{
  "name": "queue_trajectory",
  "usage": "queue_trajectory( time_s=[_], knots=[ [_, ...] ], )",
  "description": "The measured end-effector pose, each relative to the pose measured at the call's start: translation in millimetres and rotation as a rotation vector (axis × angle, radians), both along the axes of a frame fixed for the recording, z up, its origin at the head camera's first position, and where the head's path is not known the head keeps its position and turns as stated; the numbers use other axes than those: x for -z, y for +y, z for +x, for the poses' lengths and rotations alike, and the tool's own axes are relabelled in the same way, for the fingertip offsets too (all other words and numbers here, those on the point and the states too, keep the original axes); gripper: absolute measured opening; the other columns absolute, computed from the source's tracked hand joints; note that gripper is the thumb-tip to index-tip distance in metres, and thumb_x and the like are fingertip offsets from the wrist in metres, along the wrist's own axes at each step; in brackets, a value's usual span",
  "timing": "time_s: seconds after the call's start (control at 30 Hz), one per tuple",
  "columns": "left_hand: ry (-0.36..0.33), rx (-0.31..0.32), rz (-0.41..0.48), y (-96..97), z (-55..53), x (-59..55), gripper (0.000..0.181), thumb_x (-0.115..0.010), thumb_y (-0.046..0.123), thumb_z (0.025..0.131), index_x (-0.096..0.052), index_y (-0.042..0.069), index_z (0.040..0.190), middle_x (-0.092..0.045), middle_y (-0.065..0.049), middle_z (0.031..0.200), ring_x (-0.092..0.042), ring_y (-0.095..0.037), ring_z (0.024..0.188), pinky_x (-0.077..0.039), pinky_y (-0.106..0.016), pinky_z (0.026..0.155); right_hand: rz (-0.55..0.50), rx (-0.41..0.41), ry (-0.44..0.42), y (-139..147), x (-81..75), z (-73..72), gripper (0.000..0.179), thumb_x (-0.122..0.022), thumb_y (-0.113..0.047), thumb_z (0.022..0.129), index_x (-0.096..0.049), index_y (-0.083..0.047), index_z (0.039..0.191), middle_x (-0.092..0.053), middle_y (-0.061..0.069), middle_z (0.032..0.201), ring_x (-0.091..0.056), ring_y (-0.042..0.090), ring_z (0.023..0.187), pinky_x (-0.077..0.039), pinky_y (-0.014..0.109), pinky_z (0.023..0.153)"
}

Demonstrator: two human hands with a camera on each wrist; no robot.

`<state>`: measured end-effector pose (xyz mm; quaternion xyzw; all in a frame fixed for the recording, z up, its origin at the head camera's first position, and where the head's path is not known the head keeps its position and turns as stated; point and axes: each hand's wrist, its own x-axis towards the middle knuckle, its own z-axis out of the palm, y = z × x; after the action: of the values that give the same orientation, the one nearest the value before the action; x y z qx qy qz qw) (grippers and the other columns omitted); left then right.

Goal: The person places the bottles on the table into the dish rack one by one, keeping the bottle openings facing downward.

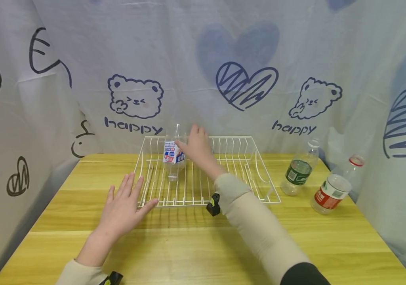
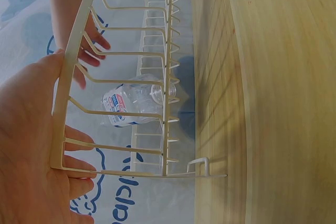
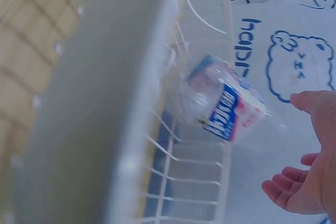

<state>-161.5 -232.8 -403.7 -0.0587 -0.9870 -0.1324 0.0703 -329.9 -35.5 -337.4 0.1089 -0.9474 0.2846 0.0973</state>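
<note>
A clear plastic bottle with a white, blue and red label stands neck down in the white wire dish rack, left of its middle. Beside it, over the back of the rack, my right hand has its fingers extended. In the right wrist view, a gap shows between that hand and the bottle. My left hand is spread at the rack's front left corner. Seen from the left wrist, its thumb and fingers lie along the rack's rim without curling round it.
Two more clear bottles stand on the wooden table right of the rack, one with a green label, the other with a red and white label. A printed curtain hangs close behind the table and along its sides.
</note>
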Motion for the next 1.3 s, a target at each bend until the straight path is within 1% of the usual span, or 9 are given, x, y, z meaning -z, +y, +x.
queue_trajectory(
  time_s=[0.23,0.4,0.53,0.73,0.8,0.93,1.07,1.17,1.3],
  knots=[
    [0.004,0.004,-0.003,0.1,0.3,0.1,0.090,-0.033,0.071,0.094,-0.018,0.007,0.156,-0.005,-0.021,0.163,-0.008,-0.042,0.151,0.001,-0.065,0.119,0.071,-0.044,0.068,33,-10.2,7.6,0.080,-0.063,-0.054,0.088,-0.035,-0.006,0.146,-0.044,0.017,0.142,-0.045,0.032,0.129,-0.046,0.045,0.107],
    [-0.001,-0.002,0.007,0.1,0.1,0.2,0.091,-0.033,0.071,0.094,-0.017,0.007,0.156,-0.005,-0.021,0.163,-0.007,-0.042,0.151,0.001,-0.065,0.119,0.119,-0.105,0.134,64,-16.0,21.1,0.078,-0.062,-0.053,0.090,-0.036,-0.006,0.146,-0.044,0.018,0.143,-0.043,0.035,0.131,-0.043,0.049,0.108],
    [0.002,-0.001,0.006,0.8,0.2,0.6,0.090,-0.033,0.071,0.094,-0.017,0.007,0.156,-0.005,-0.021,0.163,-0.008,-0.042,0.150,0.001,-0.065,0.119,0.163,-0.135,0.180,93,-15.0,35.2,0.072,-0.063,-0.048,0.091,-0.039,-0.005,0.144,-0.044,0.019,0.143,-0.041,0.036,0.134,-0.038,0.051,0.112],
    [0.002,0.002,0.008,0.9,0.8,1.7,0.089,-0.034,0.070,0.094,-0.018,0.007,0.156,-0.005,-0.021,0.163,-0.008,-0.043,0.150,0.001,-0.065,0.119,0.206,-0.145,0.261,135,-7.3,59.9,0.066,-0.066,-0.042,0.090,-0.045,-0.005,0.140,-0.047,0.018,0.138,-0.043,0.036,0.130,-0.039,0.052,0.111],
    [0.004,0.002,0.008,0.7,0.7,1.7,0.089,-0.034,0.070,0.094,-0.018,0.007,0.156,-0.005,-0.021,0.163,-0.009,-0.043,0.150,0.001,-0.065,0.119,0.200,-0.143,0.289,150,-4.4,67.2,0.065,-0.066,-0.041,0.091,-0.045,-0.004,0.139,-0.048,0.018,0.138,-0.043,0.037,0.129,-0.036,0.053,0.112],
    [0.006,0.000,0.005,0.2,0.6,1.4,0.089,-0.033,0.070,0.094,-0.018,0.007,0.156,-0.005,-0.021,0.163,-0.009,-0.043,0.150,0.001,-0.065,0.119,0.145,-0.125,0.339,178,3.5,82.1,0.061,-0.068,-0.037,0.090,-0.047,-0.002,0.136,-0.048,0.021,0.138,-0.042,0.039,0.129,-0.035,0.057,0.111],
    [0.006,0.001,0.000,0.6,-0.8,1.2,0.090,-0.033,0.070,0.094,-0.018,0.007,0.156,-0.005,-0.021,0.163,-0.009,-0.043,0.150,0.000,-0.065,0.119,0.127,-0.091,0.411,201,14.2,95.9,0.057,-0.072,-0.032,0.087,-0.052,0.000,0.130,-0.052,0.022,0.132,-0.047,0.041,0.124,-0.039,0.058,0.107],
    [0.002,0.004,-0.001,1.1,-1.3,1.3,0.090,-0.033,0.070,0.094,-0.017,0.007,0.156,-0.004,-0.021,0.163,-0.008,-0.043,0.150,0.000,-0.066,0.119,0.131,-0.086,0.474,214,23.1,105.2,0.055,-0.074,-0.027,0.084,-0.055,0.001,0.126,-0.055,0.023,0.127,-0.050,0.041,0.119,-0.040,0.059,0.103],
    [-0.001,0.003,0.003,1.0,-0.1,1.2,0.090,-0.033,0.070,0.094,-0.016,0.007,0.156,-0.004,-0.021,0.163,-0.008,-0.043,0.150,0.001,-0.065,0.119,0.101,-0.077,0.520,230,31.3,119.6,0.053,-0.076,-0.021,0.080,-0.056,0.002,0.123,-0.057,0.022,0.122,-0.051,0.041,0.114,-0.041,0.058,0.099]
  ],
)
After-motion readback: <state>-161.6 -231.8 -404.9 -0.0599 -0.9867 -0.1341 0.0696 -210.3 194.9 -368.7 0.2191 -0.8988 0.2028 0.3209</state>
